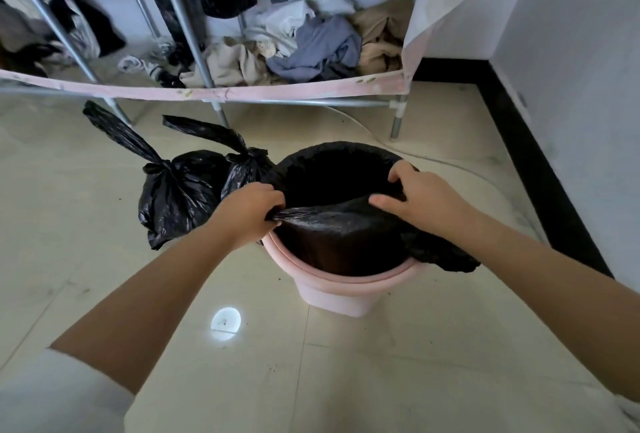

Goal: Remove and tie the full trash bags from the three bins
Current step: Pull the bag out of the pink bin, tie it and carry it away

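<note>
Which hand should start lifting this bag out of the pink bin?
Probably the left hand: it already grips a bunched fold of the black bag at the pink bin rim. The right hand only rests on the edge.

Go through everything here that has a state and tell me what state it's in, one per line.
Bag in bin: untied, near edge pulled off the rim.
Pink bin: upright, still lined.
Two black bags on floor: tied shut.
Left hand: gripping bag edge.
Right hand: gripping bag edge.
</note>
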Tool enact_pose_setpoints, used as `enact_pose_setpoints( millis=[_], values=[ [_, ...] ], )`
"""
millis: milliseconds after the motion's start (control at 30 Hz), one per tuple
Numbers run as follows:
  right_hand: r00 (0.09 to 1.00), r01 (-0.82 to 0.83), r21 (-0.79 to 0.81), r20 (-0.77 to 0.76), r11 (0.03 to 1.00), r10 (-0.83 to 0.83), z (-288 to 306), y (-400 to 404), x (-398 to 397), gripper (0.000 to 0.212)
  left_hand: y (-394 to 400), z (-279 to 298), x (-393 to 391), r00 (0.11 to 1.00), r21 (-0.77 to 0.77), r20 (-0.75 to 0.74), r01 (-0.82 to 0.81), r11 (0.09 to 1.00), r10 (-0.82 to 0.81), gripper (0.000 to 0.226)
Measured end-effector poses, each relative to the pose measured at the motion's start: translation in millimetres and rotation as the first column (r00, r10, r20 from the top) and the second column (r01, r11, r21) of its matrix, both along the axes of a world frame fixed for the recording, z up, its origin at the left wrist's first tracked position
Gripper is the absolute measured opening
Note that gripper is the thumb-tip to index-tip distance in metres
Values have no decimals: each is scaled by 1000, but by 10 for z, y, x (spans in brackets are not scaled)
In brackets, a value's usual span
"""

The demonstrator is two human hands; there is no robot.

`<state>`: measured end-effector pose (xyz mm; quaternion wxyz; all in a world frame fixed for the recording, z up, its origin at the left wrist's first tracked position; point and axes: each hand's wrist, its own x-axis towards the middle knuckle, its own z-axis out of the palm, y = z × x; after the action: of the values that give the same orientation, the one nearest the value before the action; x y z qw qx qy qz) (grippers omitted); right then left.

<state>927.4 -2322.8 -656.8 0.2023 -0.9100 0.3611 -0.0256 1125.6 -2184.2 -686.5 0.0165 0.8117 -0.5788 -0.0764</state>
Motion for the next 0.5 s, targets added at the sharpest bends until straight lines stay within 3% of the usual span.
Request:
enact_pose_setpoints(
  millis=[67,167,267,333,400,500],
  values=[
    [965,-196,-166,-211,967,159,36,46,-133,77,72,-30,140,999,-29,22,-49,998,49,27],
    [860,-419,-307,-435,854,266,-28,48,-357,104,140,-62,231,985,-8,-27,-171,985,171,41],
    [840,-387,-283,-501,878,209,-130,60,-564,117,126,-88,259,945,73,-194,-255,964,265,46],
    [833,-382,-322,-526,866,172,-242,114,-635,123,106,-87,259,865,142,-393,-277,950,311,45],
    [886,-321,-443,-452,837,101,-425,88,-689,109,96,-79,269,763,200,-530,-311,929,370,53],
    [926,-261,-510,-373,820,63,-414,-55,-692,59,101,-154,266,683,209,-590,-386,899,431,66]
  ],
)
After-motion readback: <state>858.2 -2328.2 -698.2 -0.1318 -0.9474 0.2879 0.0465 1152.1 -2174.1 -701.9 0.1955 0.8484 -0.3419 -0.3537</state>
